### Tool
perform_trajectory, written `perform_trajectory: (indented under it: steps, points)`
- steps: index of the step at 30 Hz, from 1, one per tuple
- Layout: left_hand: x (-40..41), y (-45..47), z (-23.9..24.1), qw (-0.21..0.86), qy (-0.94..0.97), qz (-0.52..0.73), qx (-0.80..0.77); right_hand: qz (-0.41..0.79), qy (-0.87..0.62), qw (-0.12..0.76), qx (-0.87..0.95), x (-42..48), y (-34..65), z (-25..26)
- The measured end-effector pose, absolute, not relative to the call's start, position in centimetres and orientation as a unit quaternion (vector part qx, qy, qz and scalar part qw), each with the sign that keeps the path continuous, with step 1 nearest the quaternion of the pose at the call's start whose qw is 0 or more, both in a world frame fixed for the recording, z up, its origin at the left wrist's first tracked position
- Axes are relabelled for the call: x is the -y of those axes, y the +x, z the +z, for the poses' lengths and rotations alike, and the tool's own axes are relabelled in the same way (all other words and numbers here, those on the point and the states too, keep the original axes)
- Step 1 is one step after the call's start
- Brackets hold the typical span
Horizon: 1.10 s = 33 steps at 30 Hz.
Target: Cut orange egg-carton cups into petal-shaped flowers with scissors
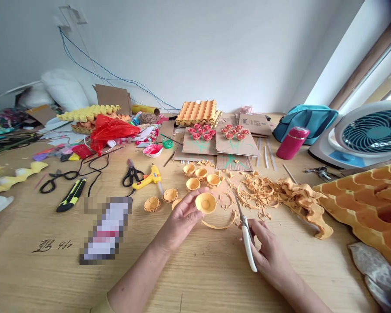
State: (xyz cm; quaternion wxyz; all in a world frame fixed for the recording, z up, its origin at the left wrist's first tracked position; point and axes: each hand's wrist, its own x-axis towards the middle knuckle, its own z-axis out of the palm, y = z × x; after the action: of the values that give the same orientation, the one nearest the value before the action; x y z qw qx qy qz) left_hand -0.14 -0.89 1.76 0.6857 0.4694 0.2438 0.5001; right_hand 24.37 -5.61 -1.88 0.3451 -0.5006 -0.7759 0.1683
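Between the thumb and fingers of my left hand (183, 219) is a round yellow egg-carton cup (206, 203), its open side facing me. My right hand (269, 250) grips white-handled scissors (247, 243) by the handles, blades pointing up and away. A thin curled trimming (220, 227) lies on the table between my hands. Several more cut cups, such as one cup (193, 184), stand just beyond my left hand, and another cup is partly hidden behind it. Past the scissors spreads a heap of orange carton scraps (263, 191).
A yellow glue gun (150, 177), black scissors (132, 174) and a utility knife (71, 195) lie to the left. Cardboard sheets (236, 145) with red paper flowers are ahead. On the right are egg trays (368, 204), a pink bottle (292, 143) and a fan (366, 132).
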Motion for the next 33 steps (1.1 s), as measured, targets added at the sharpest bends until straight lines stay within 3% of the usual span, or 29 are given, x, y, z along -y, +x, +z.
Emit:
perform_trajectory:
  steps: [6, 12, 16, 21, 26, 29, 31, 33]
  points:
    - [0.2, -0.7, 1.6, 0.696, 0.427, 0.513, -0.266, 0.082, -0.511, 0.229, 0.824, 5.2, 24.4, -1.6]
    - [-0.1, -0.8, 1.6, 0.694, 0.409, 0.526, -0.272, 0.003, -0.490, 0.057, 0.870, 6.7, 24.5, -0.3]
    - [0.0, -0.8, 1.9, 0.694, 0.419, 0.515, -0.279, -0.056, -0.569, -0.006, 0.820, 6.1, 27.4, 0.6]
    - [0.4, -0.7, 2.1, 0.677, 0.473, 0.491, -0.278, -0.110, -0.627, -0.017, 0.771, 6.0, 32.3, 1.1]
    - [0.8, 0.0, 1.6, 0.650, 0.566, 0.417, -0.287, 0.003, -0.644, -0.024, 0.765, 7.2, 32.7, 1.9]
    - [1.2, 0.8, 1.2, 0.539, 0.677, 0.372, -0.335, 0.045, -0.646, 0.017, 0.762, 5.8, 31.5, 3.0]
    - [1.4, 1.4, 0.6, 0.453, 0.738, 0.356, -0.351, 0.046, -0.648, 0.107, 0.753, 4.0, 30.5, 3.5]
    - [1.4, 1.8, -0.2, 0.387, 0.779, 0.349, -0.349, 0.046, -0.644, 0.143, 0.751, 2.1, 29.4, 3.4]
